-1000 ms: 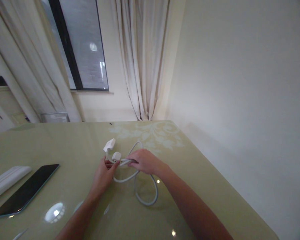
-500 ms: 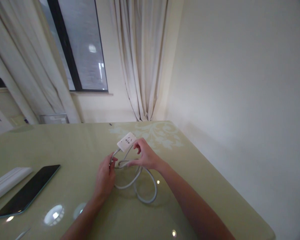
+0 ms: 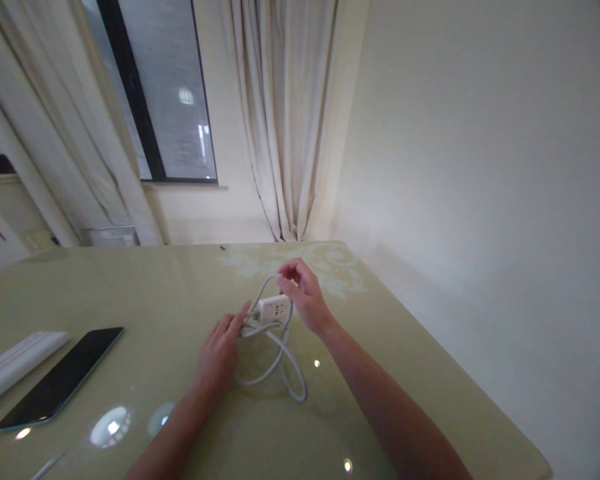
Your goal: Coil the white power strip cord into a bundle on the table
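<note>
A white extension cord [image 3: 273, 357] lies looped on the glossy green table [image 3: 390, 347]. Its small white socket block [image 3: 274, 309] sits in the middle of the loops, socket face up. My right hand [image 3: 303, 295] is raised just behind the block, its fingers curled and pinching a strand of the cord that arches over the block. My left hand [image 3: 221, 353] rests on the table to the left, its fingers stretched forward and pressing on the crossing strands beside the block.
A black phone [image 3: 60, 377] lies face up at the left, beside a long white object [image 3: 15, 363]. A thin light item [image 3: 47, 465] shows at the bottom left. Curtains and a window stand behind the table; a wall runs along the right.
The socket block has come down from the far side of the loops to their middle. My right hand rose and moved back, drawing a strand over it. My left hand's fingers have straightened.
</note>
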`<move>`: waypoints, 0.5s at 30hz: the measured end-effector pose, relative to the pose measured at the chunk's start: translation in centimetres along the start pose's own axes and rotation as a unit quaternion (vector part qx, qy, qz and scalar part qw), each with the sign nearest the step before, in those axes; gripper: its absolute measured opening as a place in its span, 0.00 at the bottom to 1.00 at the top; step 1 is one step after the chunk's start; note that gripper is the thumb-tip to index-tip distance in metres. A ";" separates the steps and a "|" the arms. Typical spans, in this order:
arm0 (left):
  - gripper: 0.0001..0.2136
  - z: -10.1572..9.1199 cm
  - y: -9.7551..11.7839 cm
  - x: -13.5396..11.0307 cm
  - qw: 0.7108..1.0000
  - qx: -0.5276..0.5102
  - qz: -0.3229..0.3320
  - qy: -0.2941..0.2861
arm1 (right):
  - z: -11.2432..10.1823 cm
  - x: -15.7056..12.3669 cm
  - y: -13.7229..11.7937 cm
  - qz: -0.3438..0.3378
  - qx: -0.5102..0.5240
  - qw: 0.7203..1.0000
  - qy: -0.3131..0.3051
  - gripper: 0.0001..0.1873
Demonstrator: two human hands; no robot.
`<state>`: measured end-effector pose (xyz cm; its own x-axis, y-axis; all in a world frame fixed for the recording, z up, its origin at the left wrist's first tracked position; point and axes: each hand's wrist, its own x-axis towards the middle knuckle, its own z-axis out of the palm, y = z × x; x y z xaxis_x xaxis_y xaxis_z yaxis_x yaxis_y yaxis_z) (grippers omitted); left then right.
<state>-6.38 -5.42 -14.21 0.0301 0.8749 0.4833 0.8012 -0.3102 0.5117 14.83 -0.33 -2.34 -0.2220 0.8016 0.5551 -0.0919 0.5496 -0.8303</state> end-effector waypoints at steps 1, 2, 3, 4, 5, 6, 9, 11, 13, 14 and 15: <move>0.37 0.1 -0.1 -0.1 1.000 0.004 0.007 -0.005 | 0.5 -0.4 -0.6 -0.019 -0.003 0.998 -0.056 0.10; 0.38 0.2 -0.2 -0.2 1.000 0.002 0.013 -0.009 | 1.1 -0.8 -1.0 -0.033 -0.001 0.993 -0.109 0.11; 0.39 0.4 -0.5 -0.3 1.000 -0.005 0.015 -0.010 | 1.7 -1.2 -1.1 -0.038 0.010 0.989 -0.145 0.14; 0.40 0.6 -0.7 -0.4 1.000 -0.018 0.014 -0.008 | 2.3 -1.5 -0.8 -0.031 0.029 0.987 -0.157 0.16; 0.41 0.9 -1.1 -0.5 0.999 -0.036 0.010 -0.005 | 2.8 -1.6 -0.3 -0.010 0.054 0.989 -0.139 0.18; 0.42 1.2 -1.4 -0.6 0.998 -0.057 0.002 -0.003 | 3.1 -1.6 0.5 0.022 0.076 0.992 -0.100 0.19; 0.43 2.0 -2.3 -0.8 0.994 -0.105 -0.019 0.002 | 2.8 -1.0 3.1 0.086 0.031 0.996 -0.007 0.20; 0.43 2.2 -2.5 -0.8 0.994 -0.105 -0.018 0.007 | 1.9 -0.6 4.2 0.077 -0.069 0.993 -0.064 0.20; 0.43 2.2 -2.5 -0.8 0.996 -0.088 -0.008 0.010 | 1.2 -0.4 4.4 0.066 -0.152 0.975 -0.149 0.22; 0.43 2.2 -2.4 -0.7 0.997 -0.080 -0.002 0.009 | 1.1 -0.4 4.3 0.063 -0.190 0.962 -0.184 0.24; 0.42 2.1 -2.4 -0.7 0.997 -0.072 0.005 0.008 | 1.0 -0.5 4.1 0.055 -0.234 0.948 -0.208 0.26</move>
<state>-7.06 -4.53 -17.21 0.0285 0.8658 0.4995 0.7070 -0.3707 0.6022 13.60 1.31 -6.04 -0.5779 0.7517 0.3177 0.3735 0.5898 -0.7160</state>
